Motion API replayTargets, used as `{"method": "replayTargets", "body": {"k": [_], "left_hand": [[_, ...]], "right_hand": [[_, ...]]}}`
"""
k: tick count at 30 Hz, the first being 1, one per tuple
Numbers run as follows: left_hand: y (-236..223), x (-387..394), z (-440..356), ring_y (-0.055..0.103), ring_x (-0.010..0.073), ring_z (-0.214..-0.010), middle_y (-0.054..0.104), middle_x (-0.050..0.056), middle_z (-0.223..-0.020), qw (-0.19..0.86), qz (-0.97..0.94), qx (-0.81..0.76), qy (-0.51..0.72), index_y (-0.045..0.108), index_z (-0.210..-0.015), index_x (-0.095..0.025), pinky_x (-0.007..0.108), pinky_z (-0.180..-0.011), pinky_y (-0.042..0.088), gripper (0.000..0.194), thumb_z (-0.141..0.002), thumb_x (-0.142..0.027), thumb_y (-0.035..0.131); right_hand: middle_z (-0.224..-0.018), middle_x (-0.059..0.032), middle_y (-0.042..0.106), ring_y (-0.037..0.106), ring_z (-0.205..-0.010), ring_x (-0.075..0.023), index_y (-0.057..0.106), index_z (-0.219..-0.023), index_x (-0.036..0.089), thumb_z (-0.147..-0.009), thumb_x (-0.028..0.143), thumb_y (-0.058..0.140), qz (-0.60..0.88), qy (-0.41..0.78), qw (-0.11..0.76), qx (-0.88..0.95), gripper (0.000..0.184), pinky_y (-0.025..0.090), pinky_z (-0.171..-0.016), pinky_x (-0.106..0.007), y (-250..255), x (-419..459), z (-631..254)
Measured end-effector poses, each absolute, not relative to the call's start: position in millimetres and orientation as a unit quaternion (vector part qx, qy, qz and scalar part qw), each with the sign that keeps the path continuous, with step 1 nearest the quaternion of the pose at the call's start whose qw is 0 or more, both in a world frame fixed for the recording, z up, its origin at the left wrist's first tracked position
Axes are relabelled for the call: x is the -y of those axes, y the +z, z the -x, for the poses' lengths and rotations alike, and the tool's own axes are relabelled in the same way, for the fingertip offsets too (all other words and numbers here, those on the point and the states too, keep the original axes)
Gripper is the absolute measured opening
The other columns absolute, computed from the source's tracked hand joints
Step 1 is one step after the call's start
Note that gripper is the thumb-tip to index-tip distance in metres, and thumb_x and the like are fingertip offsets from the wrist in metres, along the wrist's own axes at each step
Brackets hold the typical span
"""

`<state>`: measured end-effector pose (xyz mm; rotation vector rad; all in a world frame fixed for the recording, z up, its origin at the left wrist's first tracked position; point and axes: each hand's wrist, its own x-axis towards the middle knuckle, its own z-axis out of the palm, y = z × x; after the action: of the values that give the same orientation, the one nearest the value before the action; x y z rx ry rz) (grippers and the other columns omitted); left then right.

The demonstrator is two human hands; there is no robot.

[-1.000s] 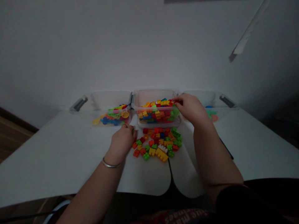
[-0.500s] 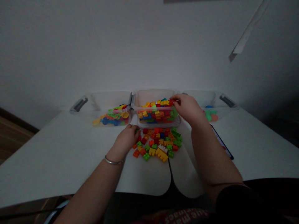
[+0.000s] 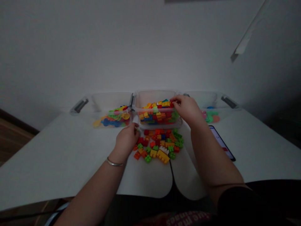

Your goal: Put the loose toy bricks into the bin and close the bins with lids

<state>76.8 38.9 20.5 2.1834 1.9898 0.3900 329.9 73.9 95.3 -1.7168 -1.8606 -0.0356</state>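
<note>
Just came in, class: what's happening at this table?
A person's bare right hand is over the right end of the clear plastic middle box, at a red plastic brick inside. The bare left hand is beside the multicoloured plastic bricks spread on the white table; whether it holds one is unclear. Similar clear boxes of coloured pieces stand on either side.

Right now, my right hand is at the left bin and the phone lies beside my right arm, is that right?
Not quite: the head view shows your right hand at the middle bin; the phone does lie beside your right arm.
</note>
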Motion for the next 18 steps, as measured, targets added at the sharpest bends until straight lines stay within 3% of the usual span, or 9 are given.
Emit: {"method": "replayTargets", "body": {"k": [10, 15, 18], "left_hand": [[15.0, -43.6, -72.9, 0.07, 0.025, -0.092, 0.075, 0.012, -0.101, 0.093, -0.747, -0.639, 0.156, 0.065, -0.115, -0.016, 0.033, -0.081, 0.052, 0.03, -0.087, -0.021, 0.056], [17.5, -40.5, -71.3, 0.069, 0.0253, -0.091, 0.074, 0.01, -0.1, 0.096, -0.74, -0.636, 0.196, 0.066, -0.115, -0.02, 0.035, -0.08, 0.051, 0.031, -0.086, -0.021, 0.054], [11.5, -44.8, -69.9, 0.069, 0.0247, -0.094, 0.073, 0.008, -0.101, 0.144, -0.728, -0.605, 0.289, 0.067, -0.11, -0.021, 0.034, -0.08, 0.052, 0.027, -0.084, -0.024, 0.058]], "right_hand": [[-0.105, -0.0101, 0.077, 0.071, -0.096, -0.0271, 0.075, -0.108, 0.019, -0.088, 0.021, 0.055, 0.625, -0.033, 0.327, 0.708, 0.028, 0.053, -0.093, -0.045, 89.7, -77.1, -331.3], [-0.107, -0.0107, 0.076, 0.07, -0.097, -0.0275, 0.074, -0.108, 0.019, -0.086, 0.022, 0.057, 0.579, -0.074, 0.386, 0.715, 0.027, 0.053, -0.093, -0.046, 87.8, -76.3, -329.4], [-0.111, -0.0105, 0.074, 0.068, -0.103, -0.0267, 0.072, -0.108, 0.019, -0.086, 0.019, 0.057, 0.515, -0.114, 0.448, 0.722, 0.027, 0.051, -0.096, -0.045, 91.9, -70.4, -325.5]]}}
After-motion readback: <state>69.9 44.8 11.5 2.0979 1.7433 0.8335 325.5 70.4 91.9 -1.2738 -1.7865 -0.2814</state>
